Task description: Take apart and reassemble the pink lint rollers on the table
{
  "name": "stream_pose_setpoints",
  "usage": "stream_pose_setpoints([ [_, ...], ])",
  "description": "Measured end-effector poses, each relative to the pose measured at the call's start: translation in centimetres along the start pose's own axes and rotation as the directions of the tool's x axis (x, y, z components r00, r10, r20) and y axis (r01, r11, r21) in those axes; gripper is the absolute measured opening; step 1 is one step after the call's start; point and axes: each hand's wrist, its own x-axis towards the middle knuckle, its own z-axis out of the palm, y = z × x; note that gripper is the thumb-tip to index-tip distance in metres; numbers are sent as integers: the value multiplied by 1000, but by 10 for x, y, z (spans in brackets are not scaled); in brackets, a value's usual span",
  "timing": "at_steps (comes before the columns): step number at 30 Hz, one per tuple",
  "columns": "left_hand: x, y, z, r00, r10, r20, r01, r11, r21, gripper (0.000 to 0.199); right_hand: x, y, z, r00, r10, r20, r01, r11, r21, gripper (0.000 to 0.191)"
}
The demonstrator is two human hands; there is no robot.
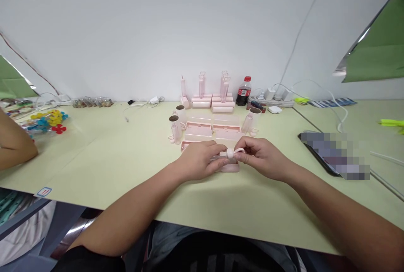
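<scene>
The slim clear-plastic tube with a pale-pink looped end [231, 153] is between your hands, above the near part of the pale yellow-green tabletop [132, 150]. Your left hand [203, 160] has its fingers closed round the clear part; your right hand [261, 157] pinches the loop between thumb and fingers. Right below, your left hand partly hides a shallow pale-pink plastic tray [232, 167]. Just beyond, two open pink rectangular trays [198, 129] crowd the space, flanked by white cylinders with brown insides [255, 116]. Farther back, pink boxes [202, 102] bear upright clear-pink tubes [224, 91], beside a red-capped bottle of dark cola [243, 92]. A flat dark-edged phone [312, 154] lies well right of your hands. Far left, another person's bare forearm [15, 141] rests near bright flower-shaped pieces [58, 129].
</scene>
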Motion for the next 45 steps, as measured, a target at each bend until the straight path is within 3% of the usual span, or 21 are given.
stream_pose_setpoints([
  [6,0,2,-1,995,-6,96,-6,991,133,41,0,-7,-7,973,-50,224,118,946,-301,34],
  [12,0,5,1,985,-30,171,1,986,166,43,-2,-12,-1,951,-76,301,204,885,-419,34],
  [16,0,4,2,982,-36,185,0,982,190,48,-3,-12,3,944,-40,326,192,871,-452,32],
  [29,-2,3,2,989,60,134,-90,968,235,39,-3,-9,7,944,-123,307,231,910,-345,44],
  [45,-3,8,2,989,43,138,-80,958,275,43,-2,-9,7,937,-162,310,245,936,-253,45],
])
